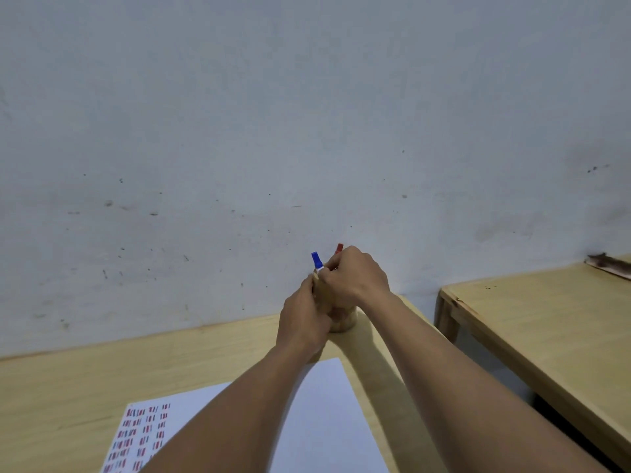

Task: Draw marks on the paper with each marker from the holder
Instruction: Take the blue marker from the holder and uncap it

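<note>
A light wooden holder [345, 322] stands near the far edge of the table, mostly hidden by both hands. My left hand [304, 322] wraps around its left side. My right hand [355, 278] is closed over the top of the holder, fingers around a marker with a red cap [339, 248] that pokes out above the knuckles. A marker with a blue cap [316, 259] sticks up from the holder just left of my right hand. The white paper [321, 421] lies on the table near me, its left part covered with rows of short red and blue marks [140, 435].
The wooden table [102, 377] stands against a scuffed grey wall [307, 131]. A second wooden table [532, 329] sits to the right across a narrow gap, with a dark flat object [607, 264] at its far edge.
</note>
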Demonstrator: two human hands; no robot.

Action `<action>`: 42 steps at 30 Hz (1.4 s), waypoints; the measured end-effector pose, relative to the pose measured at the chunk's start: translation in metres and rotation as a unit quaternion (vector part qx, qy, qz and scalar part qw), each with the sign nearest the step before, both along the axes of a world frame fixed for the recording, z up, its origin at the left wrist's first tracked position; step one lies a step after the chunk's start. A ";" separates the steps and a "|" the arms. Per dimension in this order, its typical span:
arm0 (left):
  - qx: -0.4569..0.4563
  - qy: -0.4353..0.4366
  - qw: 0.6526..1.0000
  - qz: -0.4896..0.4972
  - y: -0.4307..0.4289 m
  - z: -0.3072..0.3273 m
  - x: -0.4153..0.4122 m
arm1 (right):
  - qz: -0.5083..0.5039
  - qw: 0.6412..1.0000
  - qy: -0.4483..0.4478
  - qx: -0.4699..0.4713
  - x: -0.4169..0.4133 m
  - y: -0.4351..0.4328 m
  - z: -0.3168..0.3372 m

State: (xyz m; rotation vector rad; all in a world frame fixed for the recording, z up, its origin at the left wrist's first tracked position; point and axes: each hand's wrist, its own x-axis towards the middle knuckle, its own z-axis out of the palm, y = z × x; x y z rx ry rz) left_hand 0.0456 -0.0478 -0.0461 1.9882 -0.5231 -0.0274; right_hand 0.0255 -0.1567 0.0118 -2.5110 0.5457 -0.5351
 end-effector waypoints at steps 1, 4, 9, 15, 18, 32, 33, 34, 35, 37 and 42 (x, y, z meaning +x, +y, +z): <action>0.001 0.001 1.000 0.000 0.000 -0.001 0.001 | 0.000 1.000 -0.008 0.002 0.000 0.000 -0.001; 0.006 0.004 1.000 0.002 -0.001 -0.002 0.000 | -0.005 0.998 -0.056 0.002 0.000 0.002 -0.005; 0.024 -0.012 1.000 0.011 0.001 -0.001 -0.001 | 0.008 0.991 -0.133 0.015 -0.013 0.005 0.002; 0.019 -0.039 0.998 0.038 0.027 0.018 -0.009 | 0.053 0.975 -0.214 -0.006 -0.030 0.019 0.034; -0.055 -0.081 0.993 0.072 0.051 0.045 -0.021 | 0.082 0.969 -0.227 -0.054 -0.043 0.033 0.051; -0.208 -0.037 0.976 0.047 0.144 0.120 -0.085 | 0.134 0.955 -0.180 -0.194 -0.109 0.108 0.060; -0.216 -0.032 0.974 0.058 0.149 0.120 -0.087 | 0.123 0.956 -0.193 -0.185 -0.113 0.114 0.058; -0.227 -0.025 0.971 0.068 0.153 0.120 -0.089 | 0.099 0.958 -0.208 -0.170 -0.117 0.122 0.055; -0.241 -0.015 0.967 0.075 0.157 0.120 -0.091 | 0.068 0.961 -0.223 -0.146 -0.122 0.131 0.053; -0.273 0.010 0.959 0.078 0.166 0.119 -0.096 | 0.016 0.974 -0.223 -0.048 -0.132 0.151 0.053; -0.287 0.024 0.956 0.058 0.192 0.115 -0.108 | 0.048 0.850 -0.160 0.500 -0.144 0.194 0.062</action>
